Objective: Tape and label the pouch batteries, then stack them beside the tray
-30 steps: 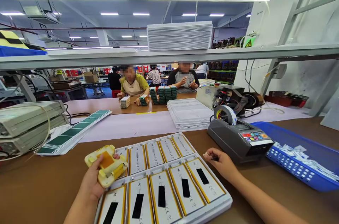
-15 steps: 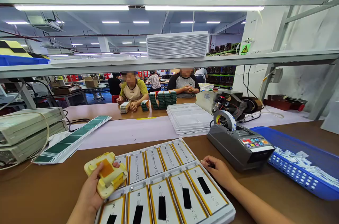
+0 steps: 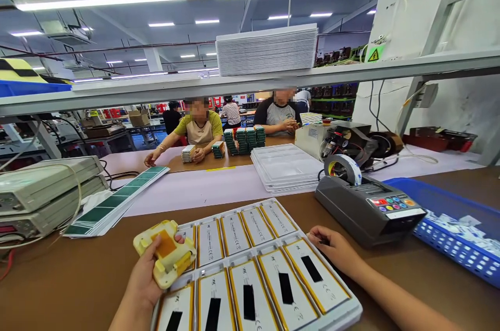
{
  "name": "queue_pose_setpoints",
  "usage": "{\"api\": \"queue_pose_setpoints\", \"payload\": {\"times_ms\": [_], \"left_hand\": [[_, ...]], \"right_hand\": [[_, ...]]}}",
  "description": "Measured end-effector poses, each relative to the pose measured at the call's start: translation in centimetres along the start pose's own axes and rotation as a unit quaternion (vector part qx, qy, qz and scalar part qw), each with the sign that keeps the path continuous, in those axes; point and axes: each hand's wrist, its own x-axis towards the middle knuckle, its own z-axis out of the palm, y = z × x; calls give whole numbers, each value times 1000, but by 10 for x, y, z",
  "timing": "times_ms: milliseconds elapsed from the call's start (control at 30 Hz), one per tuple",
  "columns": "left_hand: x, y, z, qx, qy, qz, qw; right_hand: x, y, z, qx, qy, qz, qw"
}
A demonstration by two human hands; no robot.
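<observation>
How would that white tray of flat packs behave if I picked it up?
The white tray would probably feel fairly heavy, filled with flat packs. Its raised dividers may stiffen it somewhat. The flat packs look set in shallowly, so tilting could let some slide.

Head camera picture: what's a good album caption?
Left hand holds a yellow block; right hand rests beside a tray of flat white packs.

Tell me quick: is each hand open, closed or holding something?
Left hand: closed on a pale yellow block.
Right hand: fingers curled beside the white tray; whether it holds anything cannot be told.
</observation>
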Motion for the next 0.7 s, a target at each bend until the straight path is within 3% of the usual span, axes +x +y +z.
{"api": "queue_pose_setpoints", "payload": {"times_ms": [400, 533, 700], "left_hand": [[-2, -1, 2, 5, 16, 0, 1000], [-4, -1, 4, 6, -12, 2, 1000], [-5, 0, 4, 5, -4, 2, 1000]], "right_hand": [[-1, -3, 0, 15, -18, 8, 1000], [-1, -1, -1, 15, -23, 8, 1000], [-1, -1, -1, 10, -21, 6, 1000]]}}
